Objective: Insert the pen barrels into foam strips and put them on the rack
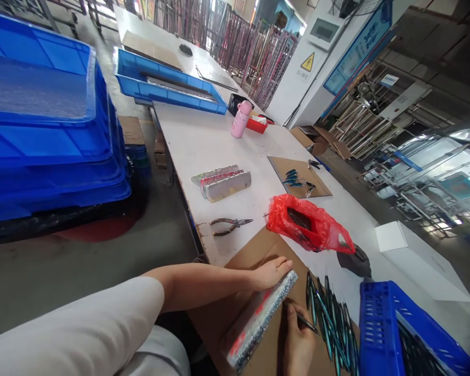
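My left hand (273,272) is closed on the upper end of a long foam block (260,318) with red marks and a rough, speckled edge. The block is tilted over a brown cardboard sheet (250,256). To the right of the block, my right hand (300,342) pinches a thin dark piece (307,322) between thumb and fingers. Beside that hand, several slender dark and teal pieces (332,318) lie in a pile. Pliers (231,226) rest on the white table beyond my left forearm.
A red plastic bag (317,222) lies past the cardboard. At the right stands a blue basket (379,318). Foam blocks (227,185), a pink bottle (241,120) and a blue tray (172,86) are farther along the table (203,130). Stacked blue bins (55,141) stand left.
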### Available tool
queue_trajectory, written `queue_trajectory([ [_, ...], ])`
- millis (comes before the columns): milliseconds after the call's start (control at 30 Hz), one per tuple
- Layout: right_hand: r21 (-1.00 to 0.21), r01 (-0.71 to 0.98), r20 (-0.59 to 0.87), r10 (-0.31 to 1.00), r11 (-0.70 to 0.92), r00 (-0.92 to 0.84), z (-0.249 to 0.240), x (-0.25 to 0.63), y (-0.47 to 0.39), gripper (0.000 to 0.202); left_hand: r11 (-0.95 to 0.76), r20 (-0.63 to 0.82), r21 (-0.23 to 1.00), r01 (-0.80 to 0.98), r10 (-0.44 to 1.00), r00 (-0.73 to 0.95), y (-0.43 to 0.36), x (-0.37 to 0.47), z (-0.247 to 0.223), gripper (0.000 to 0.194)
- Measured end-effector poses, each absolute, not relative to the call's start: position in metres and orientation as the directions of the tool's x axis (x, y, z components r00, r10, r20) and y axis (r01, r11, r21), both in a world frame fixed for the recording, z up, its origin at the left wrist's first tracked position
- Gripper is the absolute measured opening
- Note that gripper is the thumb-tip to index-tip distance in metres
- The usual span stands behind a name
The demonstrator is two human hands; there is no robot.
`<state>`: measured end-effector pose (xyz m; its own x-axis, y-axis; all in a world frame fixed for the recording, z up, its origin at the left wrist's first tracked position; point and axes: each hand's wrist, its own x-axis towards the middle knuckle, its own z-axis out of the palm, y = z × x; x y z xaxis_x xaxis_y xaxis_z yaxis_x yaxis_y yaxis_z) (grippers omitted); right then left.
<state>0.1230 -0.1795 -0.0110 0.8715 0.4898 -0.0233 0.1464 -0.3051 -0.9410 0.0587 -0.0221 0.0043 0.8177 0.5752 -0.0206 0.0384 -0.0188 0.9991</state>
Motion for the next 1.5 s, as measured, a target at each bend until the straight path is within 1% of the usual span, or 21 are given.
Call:
queue_trajectory([
  [33, -0.92, 0.158, -0.035, 0.474, -0.36, 0.88, -0.01, 0.122, -0.178, 0.035, -0.043, -0.013, 0.998, 0.046, 0.569, 0.822, -0.023, 0.06, 0.005, 0.055],
  [67, -0.913, 0.144, -0.05, 0.454, -0.382, 0.89, -0.009, 0.122, -0.177, 0.037, -0.065, -0.005, 0.997, 0.05, 0.565, 0.825, -0.023, 0.061, 0.005, 0.055],
  [100, -0.933, 0.093, -0.073, 0.437, -0.347, 0.896, -0.008, 0.124, -0.175, 0.04, -0.079, 0.003, 0.996, 0.05, 0.562, 0.827, -0.023, 0.061, 0.004, 0.055],
  [167, -0.987, -0.053, -0.114, 0.426, -0.152, 0.897, -0.004, 0.129, -0.171, 0.045, -0.091, 0.011, 0.995, 0.049, 0.561, 0.827, -0.023, 0.062, 0.003, 0.054],
  [233, -0.984, -0.171, -0.136, 0.423, 0.044, 0.896, 0.001, 0.134, -0.167, 0.047, -0.094, 0.009, 0.994, 0.053, 0.561, 0.828, -0.022, 0.062, 0.002, 0.054],
  [300, -0.968, -0.207, -0.133, 0.411, 0.139, 0.902, 0.008, 0.136, -0.162, 0.048, -0.105, 0.008, 0.993, 0.062, 0.563, 0.827, -0.021, 0.063, 0.002, 0.053],
  [400, -0.955, -0.22, -0.121, 0.413, 0.201, 0.903, 0.016, 0.132, -0.153, 0.046, -0.13, 0.001, 0.988, 0.088, 0.561, 0.828, -0.022, 0.064, 0.003, 0.05],
  [533, -0.945, -0.253, -0.147, 0.427, 0.205, 0.892, 0.018, 0.124, -0.149, 0.046, -0.131, -0.038, 0.982, 0.134, 0.561, 0.827, -0.024, 0.064, 0.007, 0.047],
  [767, -0.896, -0.359, -0.241, 0.391, 0.261, 0.888, 0.011, 0.126, -0.155, 0.043, -0.118, -0.059, 0.982, 0.149, 0.554, 0.83, -0.027, 0.067, 0.006, 0.044],
  [933, -0.891, -0.372, -0.251, 0.4, 0.26, 0.881, 0.005, 0.128, -0.154, 0.043, -0.122, -0.063, 0.98, 0.157, 0.56, 0.826, -0.027, 0.066, 0.01, 0.041],
  [1133, -0.882, -0.394, -0.26, 0.431, 0.259, 0.864, 0.005, 0.128, -0.152, 0.035, -0.137, -0.078, 0.974, 0.182, 0.551, 0.831, -0.027, 0.064, 0.018, 0.037],
  [1300, -0.868, -0.414, -0.263, 0.454, 0.275, 0.851, 0.008, 0.129, -0.152, 0.032, -0.145, -0.086, 0.969, 0.198, 0.558, 0.826, -0.027, 0.065, 0.016, 0.038],
  [1500, -0.844, -0.452, -0.286, 0.472, 0.288, 0.834, 0.008, 0.131, -0.154, 0.036, -0.154, -0.096, 0.965, 0.214, 0.552, 0.829, -0.028, 0.066, 0.014, 0.039],
])
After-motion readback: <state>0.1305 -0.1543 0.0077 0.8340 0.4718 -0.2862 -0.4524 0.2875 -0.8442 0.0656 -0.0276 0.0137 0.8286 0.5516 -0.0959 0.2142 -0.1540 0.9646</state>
